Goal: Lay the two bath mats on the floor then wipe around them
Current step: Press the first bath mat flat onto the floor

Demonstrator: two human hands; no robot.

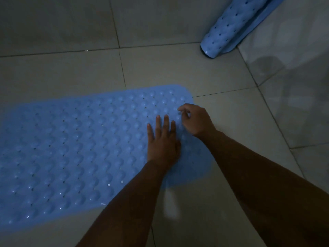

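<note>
A blue bubbled bath mat (71,148) lies flat on the grey tiled floor (222,122), reaching from the left edge of view to the middle. My left hand (162,139) presses flat on the mat near its right end, fingers straight and spread. My right hand (195,120) is just to its right, over the mat's far right corner, fingers curled; whether it pinches the mat I cannot tell. A second blue bath mat (229,27) stands rolled up at the top right, leaning in the corner.
A tiled wall (293,77) rises along the right side, meeting the floor on a diagonal line. The room is dim. A pale patch (170,202) shows on the floor in front of the mat, between my forearms.
</note>
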